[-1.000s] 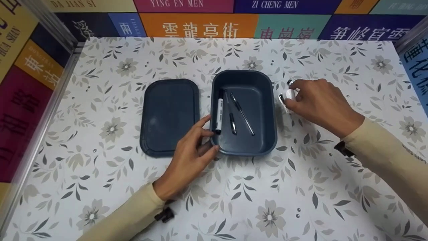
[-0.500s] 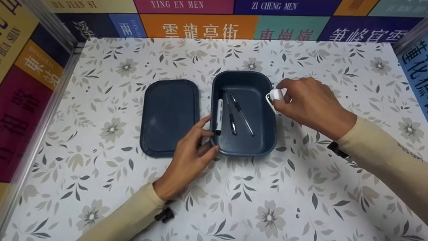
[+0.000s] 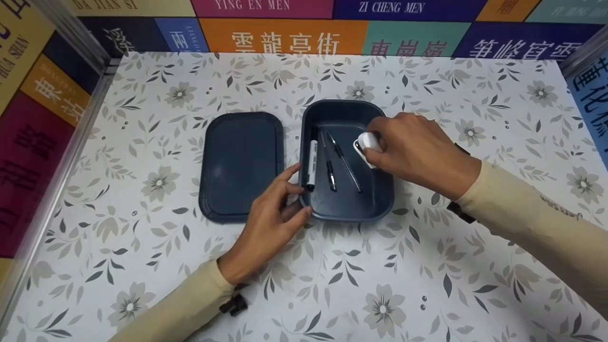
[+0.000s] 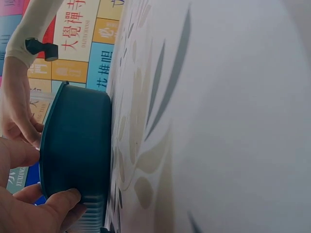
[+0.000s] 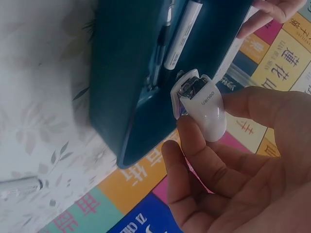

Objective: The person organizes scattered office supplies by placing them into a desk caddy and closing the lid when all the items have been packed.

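In the head view my right hand (image 3: 418, 149) pinches a small white stapler (image 3: 368, 145) between thumb and fingers, above the inside right part of a dark blue box (image 3: 349, 211). Its metal end shows closely in the right wrist view, where the stapler (image 5: 206, 109) tilts toward the box interior. My left hand (image 3: 268, 221) touches the box's left wall and front-left corner, fingers spread and lightly bent. From the left wrist, a thumb (image 4: 65, 199) lies against the outer wall. Inside the box are a white marker (image 3: 312, 164) and a black-and-clear pen (image 3: 344, 161) with a black-ended pen (image 3: 331, 175) between them.
A dark blue lid (image 3: 240, 168) lies flat just left of the box. A white pen-like object (image 5: 22, 186) lies on the floral tablecloth (image 3: 380, 275), partly cut off in the right wrist view. Colourful panels with lettering (image 3: 285, 38) border the table behind and at both sides.
My right hand has carried the stapler leftward from the table beside the box, across the right rim, to over the box interior. My left hand, the lid and the pens have stayed put.
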Demonstrator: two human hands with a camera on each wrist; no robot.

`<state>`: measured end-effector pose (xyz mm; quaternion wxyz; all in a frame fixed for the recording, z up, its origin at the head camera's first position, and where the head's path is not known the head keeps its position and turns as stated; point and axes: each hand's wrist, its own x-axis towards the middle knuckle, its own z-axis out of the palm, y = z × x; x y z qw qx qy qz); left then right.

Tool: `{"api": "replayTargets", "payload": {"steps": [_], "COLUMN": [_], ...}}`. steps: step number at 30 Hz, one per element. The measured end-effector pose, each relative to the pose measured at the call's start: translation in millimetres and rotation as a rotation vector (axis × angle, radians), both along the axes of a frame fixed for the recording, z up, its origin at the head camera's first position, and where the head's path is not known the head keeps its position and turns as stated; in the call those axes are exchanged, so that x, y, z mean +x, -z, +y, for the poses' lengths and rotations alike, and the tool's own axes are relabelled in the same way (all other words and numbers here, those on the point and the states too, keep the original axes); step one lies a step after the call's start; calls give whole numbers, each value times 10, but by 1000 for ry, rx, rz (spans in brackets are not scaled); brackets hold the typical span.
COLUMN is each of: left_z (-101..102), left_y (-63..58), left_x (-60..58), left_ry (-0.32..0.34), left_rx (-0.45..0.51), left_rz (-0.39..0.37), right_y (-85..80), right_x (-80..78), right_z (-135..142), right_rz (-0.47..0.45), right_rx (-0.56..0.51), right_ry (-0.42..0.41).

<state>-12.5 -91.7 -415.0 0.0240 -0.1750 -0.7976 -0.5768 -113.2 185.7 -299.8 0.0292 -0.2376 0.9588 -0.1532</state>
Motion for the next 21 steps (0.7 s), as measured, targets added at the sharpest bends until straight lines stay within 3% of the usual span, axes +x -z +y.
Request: {"api": "replayTargets", "payload": {"steps": [4,14,21], "left_z": [-3,-2,-6], "left_y": [2,-1,-3], "left_x": [-1,-3,2], "left_ry": [-1,-4,-4], "left_rx": [2,4,-4], "left_rz": [-1,9,7], "right_y": [3,86,140], "right_x": [-6,13,50], "right_z": [-88,-255,-378], "right_rz": [-40,-35,-58], "right_rx": [11,27,69], "right_ry": [-29,-142,-174]}}
